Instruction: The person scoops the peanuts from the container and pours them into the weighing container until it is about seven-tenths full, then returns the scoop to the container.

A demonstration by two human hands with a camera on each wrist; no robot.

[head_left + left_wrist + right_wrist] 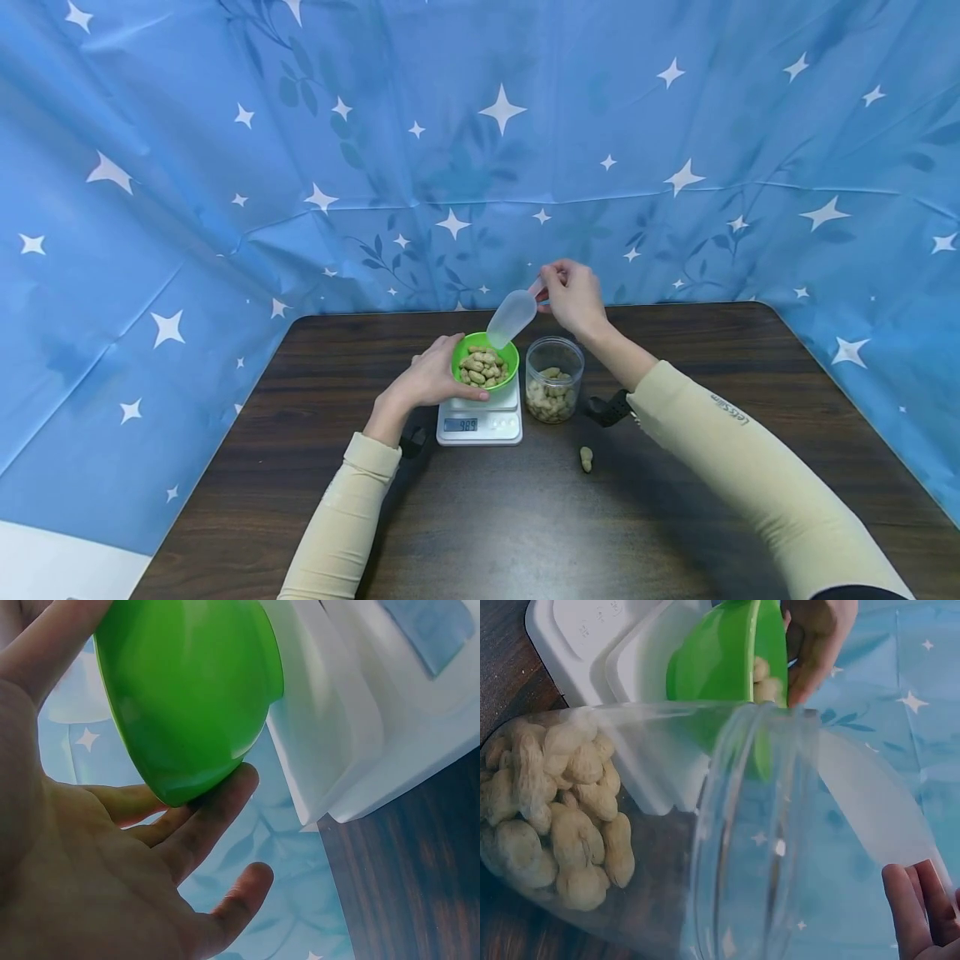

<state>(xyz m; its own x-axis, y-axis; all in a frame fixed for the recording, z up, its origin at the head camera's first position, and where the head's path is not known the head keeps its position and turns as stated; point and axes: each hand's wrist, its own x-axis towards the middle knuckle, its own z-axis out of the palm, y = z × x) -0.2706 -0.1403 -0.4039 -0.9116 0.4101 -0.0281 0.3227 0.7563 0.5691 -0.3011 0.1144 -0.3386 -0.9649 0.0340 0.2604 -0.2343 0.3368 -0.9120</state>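
Note:
A green bowl of unshelled peanuts rests on a white kitchen scale. My left hand holds the bowl from the left, thumb on its near side and fingers round the far side; in the left wrist view the fingertips touch its green wall. My right hand grips the handle of a translucent scoop. The scoop tilts down to the left, its tip over the bowl's far right rim. Whether peanuts are in the scoop I cannot tell. In the right wrist view, a clear jar partly covers the scoop.
The clear jar, with peanuts in its lower part, stands on the dark wooden table just right of the scale. A single peanut lies in front of the jar. Behind the table hangs a blue star-patterned cloth.

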